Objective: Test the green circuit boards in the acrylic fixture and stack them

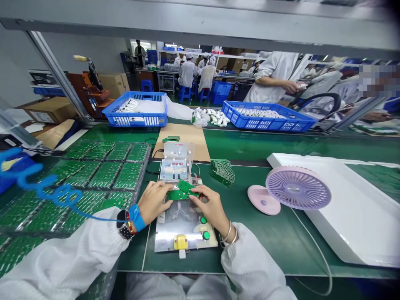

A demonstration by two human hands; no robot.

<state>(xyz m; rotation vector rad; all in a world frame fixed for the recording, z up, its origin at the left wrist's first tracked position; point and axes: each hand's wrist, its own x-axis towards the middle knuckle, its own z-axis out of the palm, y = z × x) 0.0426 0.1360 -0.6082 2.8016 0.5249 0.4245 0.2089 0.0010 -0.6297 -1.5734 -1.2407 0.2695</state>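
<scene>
My left grip point(153, 203) is pinched on the left end of the green boards point(176, 194), my right grip point(212, 206) on their right end, one board tilted across the other, near the metal plate's point(168, 233) far end (a blue band point(136, 217) circles my left wrist), and a fan point(298, 187) stands on the surface point(256, 246) to my right

Holding two thin green rectangular circuit boards point(178, 195) between left hand point(153, 203) and right hand point(213, 207), over flat silver metal fixture point(167, 233) with round green buttons point(205, 236). Wearing blue wrist strap point(136, 217) on left. Also seeing pale purple round fan point(298, 187) and shallow white tray point(359, 221) to right, blue plastic baskets point(136, 121) beyond.
</scene>
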